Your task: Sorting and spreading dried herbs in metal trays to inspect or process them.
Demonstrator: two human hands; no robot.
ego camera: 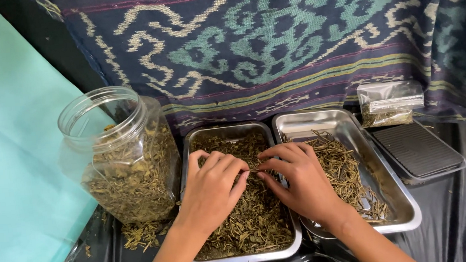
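Note:
Two steel trays stand side by side. The left tray (189,146) is full of dried, crumbled leaves and twigs. The right tray (402,200) holds a thinner heap of long dry stems. My left hand (210,192) rests palm down on the leaves in the left tray, fingers curled. My right hand (299,181) lies over the gap between the trays, and its fingertips meet those of the left hand on a small twig (256,170).
An open clear plastic jar (120,157), partly filled with dried leaves, stands left of the trays. A small clear bag of leaves (391,103) and a dark ribbed lid (417,148) sit at the right. Patterned woven cloth (292,36) hangs behind; a turquoise sheet (11,167) at left.

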